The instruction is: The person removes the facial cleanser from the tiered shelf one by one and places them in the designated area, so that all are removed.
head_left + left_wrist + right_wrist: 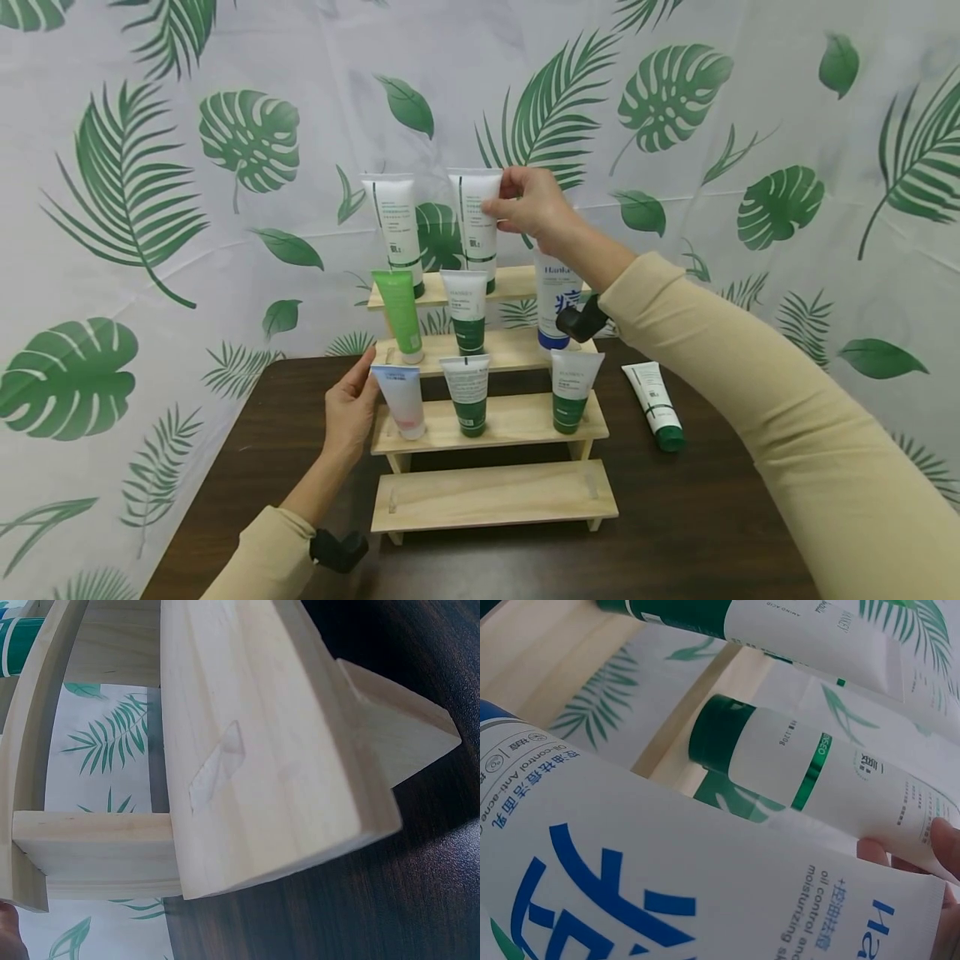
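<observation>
My right hand (534, 208) pinches the upper part of a white squeeze tube (477, 225) with a dark green cap, upright at the top tier. Left of it stands a similar white tube (397, 229). In the right wrist view my fingertips (946, 844) touch the tube's crimped-end side. My left hand (351, 412) rests at the left side of the stepped wooden rack (495, 500), fingers extended against the tier ends. Beside that hand stands a blue-and-pink tube (401, 402). In the left wrist view only a sliver of hand (10, 937) shows.
The middle tiers hold a green tube (400, 312), white-and-green tubes (467, 308) and a blue-capped tube (551, 304) below my right forearm. Another white tube (656, 408) lies on the dark table (697, 508) right of the rack. A leaf-print cloth (300, 208) hangs behind.
</observation>
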`<state>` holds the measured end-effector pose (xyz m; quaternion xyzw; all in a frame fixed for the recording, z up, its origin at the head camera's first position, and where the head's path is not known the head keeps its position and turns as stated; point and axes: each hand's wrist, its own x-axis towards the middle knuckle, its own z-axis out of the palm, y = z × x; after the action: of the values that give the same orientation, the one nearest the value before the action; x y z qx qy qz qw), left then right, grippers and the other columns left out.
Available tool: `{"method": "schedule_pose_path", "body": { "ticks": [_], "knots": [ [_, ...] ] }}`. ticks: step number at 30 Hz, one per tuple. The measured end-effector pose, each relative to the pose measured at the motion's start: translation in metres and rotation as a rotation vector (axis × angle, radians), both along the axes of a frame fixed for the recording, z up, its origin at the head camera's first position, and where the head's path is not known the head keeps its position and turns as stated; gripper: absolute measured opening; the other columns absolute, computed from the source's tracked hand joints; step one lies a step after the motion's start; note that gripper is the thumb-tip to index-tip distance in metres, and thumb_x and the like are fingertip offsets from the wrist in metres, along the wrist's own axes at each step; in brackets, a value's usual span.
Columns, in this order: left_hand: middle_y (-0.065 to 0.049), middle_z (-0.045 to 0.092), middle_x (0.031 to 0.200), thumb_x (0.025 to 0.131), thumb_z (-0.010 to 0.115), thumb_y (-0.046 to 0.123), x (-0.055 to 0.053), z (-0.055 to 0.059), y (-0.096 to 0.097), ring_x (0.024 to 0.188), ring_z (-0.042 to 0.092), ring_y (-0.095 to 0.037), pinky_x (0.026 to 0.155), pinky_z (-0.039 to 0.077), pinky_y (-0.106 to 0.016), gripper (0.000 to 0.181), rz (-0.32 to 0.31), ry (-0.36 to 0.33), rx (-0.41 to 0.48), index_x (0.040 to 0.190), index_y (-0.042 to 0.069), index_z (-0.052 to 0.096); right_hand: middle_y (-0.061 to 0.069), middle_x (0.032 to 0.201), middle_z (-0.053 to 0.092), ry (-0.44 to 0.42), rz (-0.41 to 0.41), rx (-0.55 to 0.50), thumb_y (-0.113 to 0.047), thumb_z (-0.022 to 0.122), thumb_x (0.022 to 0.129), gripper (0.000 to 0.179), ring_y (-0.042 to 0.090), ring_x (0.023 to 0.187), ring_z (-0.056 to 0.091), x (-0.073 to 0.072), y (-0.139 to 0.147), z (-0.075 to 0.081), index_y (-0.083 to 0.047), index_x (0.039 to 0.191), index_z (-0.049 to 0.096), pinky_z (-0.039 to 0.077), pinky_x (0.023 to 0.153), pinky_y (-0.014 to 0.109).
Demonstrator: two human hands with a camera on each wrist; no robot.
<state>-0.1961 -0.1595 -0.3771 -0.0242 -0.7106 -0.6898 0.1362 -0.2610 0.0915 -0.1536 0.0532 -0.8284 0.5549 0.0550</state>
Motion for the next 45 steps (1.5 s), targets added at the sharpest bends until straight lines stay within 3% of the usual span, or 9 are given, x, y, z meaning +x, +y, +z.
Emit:
{"method": "schedule_pose_path", "body": {
  "ticks": [8, 17, 25, 31, 38, 45],
  "knots": [
    [-0.010, 0.044, 0.143, 0.096, 0.052, 0.005, -0.001, -0.002, 0.001, 0.129, 0.043, -0.021, 0.091, 0.042, -0.007, 0.043, 0.002, -0.022, -0.014, 0.138, 0.001, 0.044, 0.007, 0.114, 0.056, 0.048, -0.007, -0.011, -0.008, 0.061, 0.091, 0.029, 0.019, 0.104, 0.058, 0.004, 0.004, 0.000, -0.005, 0.120, 0.056, 0.053, 0.087, 0.029],
    [-0.010, 0.043, 0.144, 0.096, 0.050, 0.004, -0.002, -0.001, 0.001, 0.129, 0.044, -0.019, 0.091, 0.042, -0.007, 0.043, 0.007, -0.029, -0.002, 0.138, 0.001, 0.044, 0.008, 0.116, 0.056, 0.133, -0.053, -0.026, -0.010, 0.061, 0.092, 0.032, 0.020, 0.106, 0.057, 0.017, 0.021, 0.012, -0.004, 0.123, 0.055, 0.053, 0.089, 0.030],
    [-0.009, 0.044, 0.143, 0.096, 0.049, 0.001, -0.001, -0.002, 0.001, 0.119, 0.050, -0.002, 0.090, 0.043, -0.008, 0.042, 0.017, -0.021, 0.008, 0.138, 0.000, 0.044, 0.001, 0.103, 0.055, 0.210, -0.115, -0.094, -0.010, 0.062, 0.090, 0.031, 0.018, 0.099, 0.057, 0.032, 0.055, 0.018, -0.004, 0.120, 0.056, 0.051, 0.092, 0.034],
    [-0.009, 0.044, 0.143, 0.096, 0.051, 0.003, -0.002, -0.002, 0.001, 0.114, 0.050, 0.004, 0.090, 0.042, -0.007, 0.042, 0.023, -0.018, 0.006, 0.137, 0.000, 0.045, -0.001, 0.103, 0.057, 0.267, -0.191, -0.115, -0.013, 0.064, 0.089, 0.032, 0.018, 0.097, 0.059, 0.041, 0.090, 0.020, -0.006, 0.119, 0.059, 0.052, 0.091, 0.034],
    [-0.010, 0.044, 0.142, 0.096, 0.053, 0.008, -0.001, -0.002, 0.002, 0.121, 0.049, -0.005, 0.090, 0.042, -0.006, 0.042, 0.023, -0.021, -0.013, 0.137, 0.000, 0.046, -0.003, 0.101, 0.056, 0.234, -0.242, -0.161, -0.014, 0.066, 0.088, 0.031, 0.014, 0.096, 0.058, 0.054, 0.134, 0.011, -0.007, 0.117, 0.059, 0.054, 0.077, 0.019],
    [-0.010, 0.043, 0.143, 0.096, 0.052, 0.007, 0.000, 0.000, 0.003, 0.125, 0.047, -0.009, 0.090, 0.042, -0.006, 0.042, 0.027, -0.023, -0.012, 0.137, 0.001, 0.045, -0.005, 0.100, 0.054, 0.212, -0.318, -0.138, -0.017, 0.068, 0.086, 0.034, 0.010, 0.092, 0.058, 0.066, 0.178, -0.013, -0.008, 0.118, 0.059, 0.052, 0.067, 0.011]
  ]
}}
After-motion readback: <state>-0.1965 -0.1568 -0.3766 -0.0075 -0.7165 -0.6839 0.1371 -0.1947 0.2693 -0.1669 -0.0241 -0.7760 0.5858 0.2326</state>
